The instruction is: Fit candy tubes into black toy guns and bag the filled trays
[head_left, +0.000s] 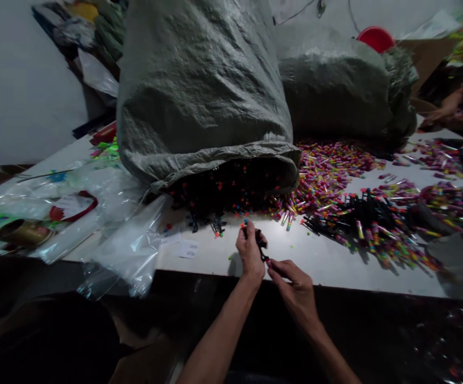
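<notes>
As both hands (273, 269) meet, fingers pinching black piece (260, 241)

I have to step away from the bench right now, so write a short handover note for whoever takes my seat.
Left hand: shut on a small black piece, above the table edge.
Right hand: pinching the piece's lower end.
Supplies: black pieces spill from the grey sack; colourful tubes lie heaped to the right, and a mixed pile nearer.
Done: cannot tell a finished count.
Left: large heaps unsorted.

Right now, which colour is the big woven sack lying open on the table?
Grey-green; the big woven sack shows best in the head view.
</notes>
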`<action>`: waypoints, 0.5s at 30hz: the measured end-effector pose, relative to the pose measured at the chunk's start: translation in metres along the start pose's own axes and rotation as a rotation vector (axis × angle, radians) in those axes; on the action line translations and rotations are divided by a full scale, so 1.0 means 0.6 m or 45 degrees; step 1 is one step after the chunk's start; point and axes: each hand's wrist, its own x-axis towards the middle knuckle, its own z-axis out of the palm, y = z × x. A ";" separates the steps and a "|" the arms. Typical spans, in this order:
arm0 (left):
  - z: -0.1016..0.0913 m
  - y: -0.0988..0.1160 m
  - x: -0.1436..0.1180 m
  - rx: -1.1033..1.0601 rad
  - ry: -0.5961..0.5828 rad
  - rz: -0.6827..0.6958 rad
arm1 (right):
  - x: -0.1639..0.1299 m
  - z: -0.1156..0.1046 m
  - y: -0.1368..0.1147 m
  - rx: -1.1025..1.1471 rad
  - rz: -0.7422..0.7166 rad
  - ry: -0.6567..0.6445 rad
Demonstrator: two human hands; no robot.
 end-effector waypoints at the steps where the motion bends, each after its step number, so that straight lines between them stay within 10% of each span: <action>1: -0.006 0.000 0.006 0.098 -0.096 0.059 | 0.007 -0.022 0.005 -0.044 0.019 0.021; 9: -0.159 0.118 0.134 2.014 -0.699 1.096 | 0.110 -0.268 0.083 -1.042 -0.247 0.821; 11: -0.185 0.130 0.166 2.242 -0.800 1.221 | 0.125 -0.249 0.084 -1.110 -0.289 0.692; 15: -0.191 0.127 0.193 2.165 -0.906 1.352 | 0.165 -0.131 0.076 -1.165 -0.130 -0.070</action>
